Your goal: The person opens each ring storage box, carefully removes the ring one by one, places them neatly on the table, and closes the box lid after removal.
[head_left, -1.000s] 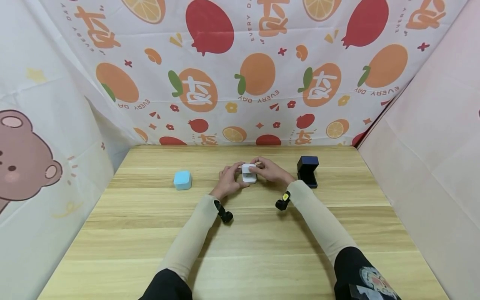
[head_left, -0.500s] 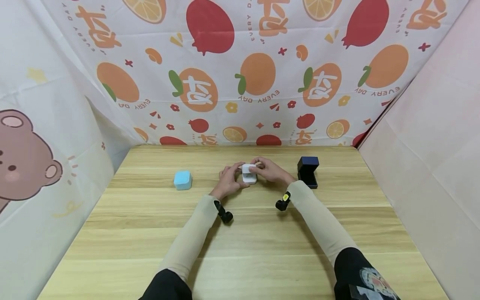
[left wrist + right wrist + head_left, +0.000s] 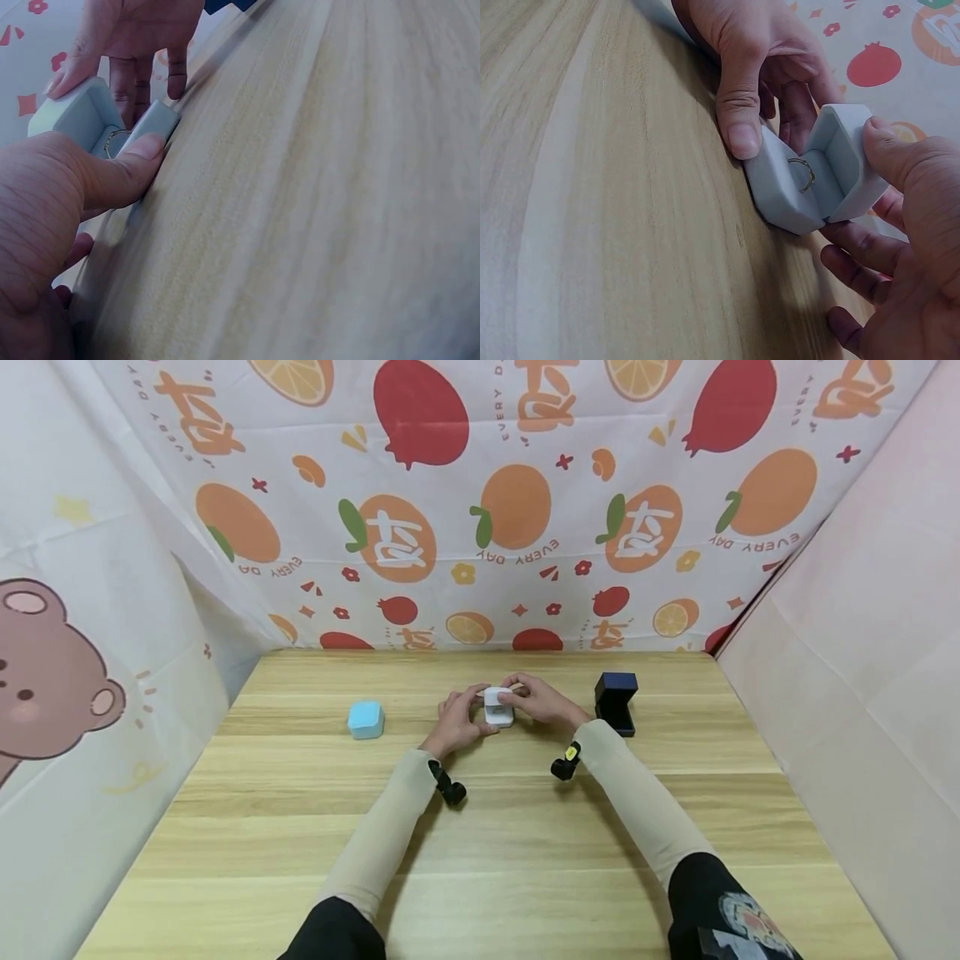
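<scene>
Between the two hands a white ring box [image 3: 498,717] stands on the table with its lid raised. A thin gold ring [image 3: 804,174] sits upright in its base. My left hand [image 3: 456,724] grips the base from the left, its thumb on the front edge in the left wrist view. From the right, my right hand [image 3: 545,701] holds the lid, with the thumb on the lid's edge and fingers behind it. Part of the fingers of both hands is hidden by the box.
A closed light-blue box [image 3: 365,720] lies on the wooden table [image 3: 480,860] to the left. On the right stands a dark navy ring box [image 3: 617,703] with its lid up, close to the right wrist. A fruit-patterned cloth [image 3: 517,560] hangs behind the table.
</scene>
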`<action>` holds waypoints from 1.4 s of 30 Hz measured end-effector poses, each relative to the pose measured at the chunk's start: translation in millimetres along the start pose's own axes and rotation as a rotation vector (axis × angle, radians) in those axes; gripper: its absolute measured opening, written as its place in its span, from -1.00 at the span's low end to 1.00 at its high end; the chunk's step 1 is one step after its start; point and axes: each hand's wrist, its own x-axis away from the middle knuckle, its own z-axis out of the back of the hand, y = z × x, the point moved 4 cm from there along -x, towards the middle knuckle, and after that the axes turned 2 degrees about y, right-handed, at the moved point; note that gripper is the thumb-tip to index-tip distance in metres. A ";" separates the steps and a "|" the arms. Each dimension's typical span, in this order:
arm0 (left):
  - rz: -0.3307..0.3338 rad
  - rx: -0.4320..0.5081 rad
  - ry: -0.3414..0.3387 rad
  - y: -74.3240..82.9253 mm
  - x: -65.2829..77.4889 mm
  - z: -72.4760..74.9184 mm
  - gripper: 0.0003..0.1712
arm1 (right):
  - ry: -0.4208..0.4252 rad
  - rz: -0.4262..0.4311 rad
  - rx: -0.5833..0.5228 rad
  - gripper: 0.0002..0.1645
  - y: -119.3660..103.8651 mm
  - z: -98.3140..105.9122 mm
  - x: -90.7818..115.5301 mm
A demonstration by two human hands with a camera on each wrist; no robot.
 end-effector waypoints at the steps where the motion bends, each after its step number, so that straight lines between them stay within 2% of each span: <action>1: 0.000 -0.003 0.000 0.1 -0.2 0.0 -0.04 | 0.002 -0.002 0.000 -0.60 0.6 0.3 -0.5; 17: 0.002 0.002 -0.002 0.4 0.9 0.5 -0.05 | 0.018 -0.036 0.005 -0.60 0.7 0.3 -2.2; 28: 0.015 0.000 -0.006 1.4 0.3 2.0 -0.05 | 0.030 -0.017 -0.001 -0.63 0.7 -0.3 -5.1; 42: 0.006 0.004 -0.001 -1.3 -4.1 -0.8 -0.02 | 0.047 -0.020 0.010 -0.57 2.6 1.6 -5.5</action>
